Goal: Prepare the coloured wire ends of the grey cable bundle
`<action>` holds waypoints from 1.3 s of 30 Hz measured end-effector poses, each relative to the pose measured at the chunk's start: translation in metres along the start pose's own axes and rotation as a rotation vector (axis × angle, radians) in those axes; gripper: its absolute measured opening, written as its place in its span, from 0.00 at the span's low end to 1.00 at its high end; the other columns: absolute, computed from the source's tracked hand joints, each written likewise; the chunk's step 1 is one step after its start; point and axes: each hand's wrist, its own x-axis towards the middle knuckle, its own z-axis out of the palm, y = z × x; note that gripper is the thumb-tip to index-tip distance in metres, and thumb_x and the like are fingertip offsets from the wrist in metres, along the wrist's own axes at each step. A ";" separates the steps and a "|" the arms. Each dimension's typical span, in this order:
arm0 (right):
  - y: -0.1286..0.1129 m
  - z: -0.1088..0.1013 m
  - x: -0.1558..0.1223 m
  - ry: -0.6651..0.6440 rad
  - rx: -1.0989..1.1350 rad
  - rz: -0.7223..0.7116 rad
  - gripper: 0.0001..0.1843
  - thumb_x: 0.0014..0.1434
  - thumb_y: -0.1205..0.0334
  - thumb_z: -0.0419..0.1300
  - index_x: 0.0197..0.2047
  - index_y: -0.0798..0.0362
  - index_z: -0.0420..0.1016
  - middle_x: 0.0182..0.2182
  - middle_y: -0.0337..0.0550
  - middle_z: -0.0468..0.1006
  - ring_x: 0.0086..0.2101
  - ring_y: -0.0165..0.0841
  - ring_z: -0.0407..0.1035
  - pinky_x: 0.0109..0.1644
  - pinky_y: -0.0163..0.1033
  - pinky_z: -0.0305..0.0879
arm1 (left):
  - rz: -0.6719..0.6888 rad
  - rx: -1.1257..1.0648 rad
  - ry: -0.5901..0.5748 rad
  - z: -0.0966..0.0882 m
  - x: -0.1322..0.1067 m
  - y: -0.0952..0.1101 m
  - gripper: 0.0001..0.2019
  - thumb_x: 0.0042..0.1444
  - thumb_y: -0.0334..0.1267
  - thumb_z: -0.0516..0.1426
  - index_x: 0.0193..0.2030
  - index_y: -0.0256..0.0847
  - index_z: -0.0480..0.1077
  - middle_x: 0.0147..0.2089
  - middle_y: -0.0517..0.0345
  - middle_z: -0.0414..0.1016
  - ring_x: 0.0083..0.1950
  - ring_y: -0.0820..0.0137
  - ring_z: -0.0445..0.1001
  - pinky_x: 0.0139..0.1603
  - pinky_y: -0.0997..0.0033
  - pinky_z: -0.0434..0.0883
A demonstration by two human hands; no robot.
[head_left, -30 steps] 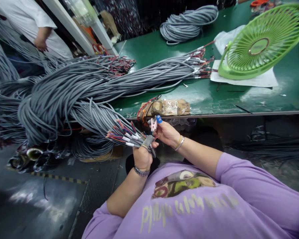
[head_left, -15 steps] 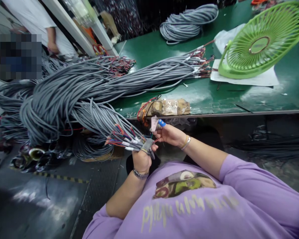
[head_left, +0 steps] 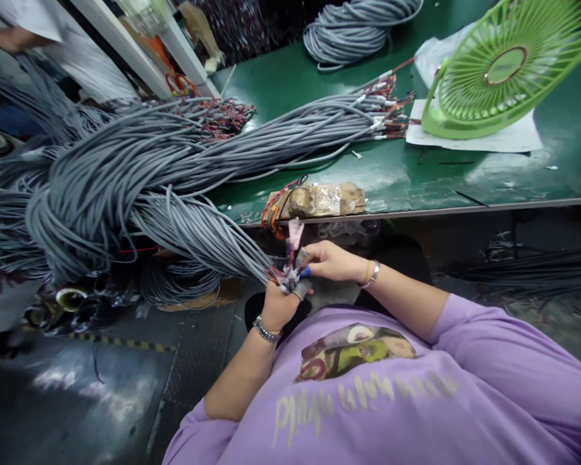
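My left hand [head_left: 277, 306] is closed around a bunch of grey cables just in front of the bench edge, a grey cover on its thumb. Against it, my right hand [head_left: 333, 261] is closed at the cable ends [head_left: 289, 275], with a blue cover on one fingertip and a grey one on another. Thin coloured wires and white sleeves show between the hands, partly hidden by the fingers. A pale whitish strip [head_left: 295, 231] sticks up above them. The grey cable bundle [head_left: 208, 226] runs from my left hand up to the bench.
On the green bench [head_left: 392, 181] lie more grey cables [head_left: 290, 132], a coiled cable [head_left: 353, 35] and a taped wooden block [head_left: 336, 197]. A green fan [head_left: 503, 71] stands on paper at the right. At upper left, a person in white [head_left: 82, 58] stands near the cables.
The coloured wire ends that fanned out left of my left hand are now gathered between both hands. My right hand is turned inward over them. The other person's arm is raised.
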 end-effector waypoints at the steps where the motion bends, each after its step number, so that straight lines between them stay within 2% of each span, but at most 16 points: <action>1: 0.001 -0.001 -0.002 0.051 -0.018 -0.025 0.15 0.49 0.52 0.69 0.30 0.57 0.76 0.24 0.39 0.76 0.23 0.27 0.66 0.29 0.33 0.64 | -0.008 -0.016 0.023 0.000 0.000 0.001 0.06 0.42 0.36 0.68 0.27 0.39 0.78 0.24 0.57 0.78 0.24 0.69 0.76 0.26 0.72 0.75; 4: 0.003 -0.006 -0.009 0.230 0.010 -0.072 0.17 0.50 0.49 0.68 0.30 0.57 0.76 0.25 0.39 0.76 0.26 0.27 0.66 0.32 0.33 0.64 | -0.021 -0.117 0.107 0.000 0.001 0.000 0.08 0.47 0.41 0.67 0.27 0.37 0.77 0.23 0.54 0.78 0.24 0.68 0.77 0.26 0.72 0.75; 6: 0.005 -0.008 -0.012 0.266 0.082 -0.062 0.19 0.47 0.49 0.71 0.33 0.56 0.76 0.28 0.39 0.76 0.27 0.26 0.66 0.33 0.33 0.64 | -0.023 -0.196 0.157 0.001 0.002 -0.002 0.10 0.48 0.43 0.66 0.28 0.37 0.77 0.23 0.54 0.78 0.25 0.67 0.78 0.25 0.71 0.75; 9: 0.010 0.000 -0.015 0.241 0.181 -0.070 0.22 0.44 0.52 0.73 0.37 0.56 0.75 0.28 0.39 0.77 0.28 0.28 0.68 0.35 0.35 0.65 | -0.013 -0.237 0.191 0.003 0.005 -0.008 0.12 0.49 0.45 0.66 0.28 0.37 0.76 0.23 0.55 0.78 0.26 0.67 0.78 0.26 0.70 0.76; 11: 0.013 0.010 -0.016 0.213 0.238 -0.095 0.20 0.47 0.51 0.71 0.36 0.56 0.72 0.25 0.38 0.76 0.27 0.29 0.68 0.35 0.37 0.65 | 0.009 -0.223 0.190 0.002 0.005 -0.011 0.12 0.49 0.46 0.66 0.27 0.37 0.75 0.23 0.56 0.78 0.25 0.68 0.78 0.27 0.70 0.76; 14: 0.015 0.021 -0.014 0.180 0.262 -0.109 0.20 0.50 0.47 0.68 0.32 0.55 0.70 0.21 0.38 0.74 0.24 0.29 0.66 0.32 0.38 0.63 | 0.027 -0.177 0.144 -0.003 0.003 -0.014 0.12 0.50 0.45 0.65 0.27 0.37 0.75 0.25 0.54 0.79 0.28 0.67 0.78 0.30 0.70 0.77; 18: 0.010 0.022 -0.009 0.162 0.248 -0.088 0.21 0.50 0.46 0.68 0.30 0.54 0.68 0.19 0.38 0.73 0.22 0.29 0.65 0.28 0.36 0.60 | 0.018 -0.170 0.086 -0.008 0.000 -0.012 0.11 0.49 0.44 0.66 0.26 0.38 0.76 0.27 0.53 0.80 0.33 0.65 0.80 0.36 0.67 0.78; 23: 0.003 0.024 0.002 0.177 0.246 -0.046 0.21 0.47 0.46 0.69 0.29 0.53 0.67 0.16 0.35 0.72 0.18 0.28 0.64 0.25 0.35 0.59 | 0.022 -0.255 0.224 -0.002 0.000 -0.008 0.09 0.46 0.42 0.67 0.26 0.40 0.76 0.23 0.57 0.77 0.28 0.66 0.78 0.32 0.67 0.77; 29: 0.007 0.028 0.003 0.327 0.296 -0.006 0.21 0.42 0.49 0.73 0.26 0.56 0.70 0.19 0.38 0.75 0.21 0.28 0.67 0.26 0.33 0.59 | 0.059 -0.327 0.347 0.005 0.006 -0.006 0.09 0.44 0.41 0.67 0.23 0.41 0.73 0.21 0.60 0.76 0.27 0.67 0.78 0.33 0.67 0.77; 33: 0.012 0.027 0.001 0.353 0.319 -0.041 0.21 0.42 0.50 0.73 0.27 0.56 0.71 0.19 0.38 0.74 0.22 0.26 0.65 0.28 0.32 0.57 | 0.071 -0.343 0.343 0.007 0.006 -0.004 0.10 0.46 0.42 0.66 0.21 0.41 0.73 0.21 0.60 0.76 0.28 0.68 0.78 0.35 0.67 0.78; 39: 0.012 0.024 -0.001 0.369 0.324 -0.009 0.22 0.40 0.49 0.74 0.29 0.57 0.73 0.22 0.36 0.74 0.23 0.24 0.62 0.28 0.31 0.56 | 0.060 -0.373 0.335 0.008 0.005 0.001 0.11 0.48 0.42 0.65 0.22 0.39 0.75 0.21 0.58 0.76 0.27 0.68 0.79 0.37 0.66 0.78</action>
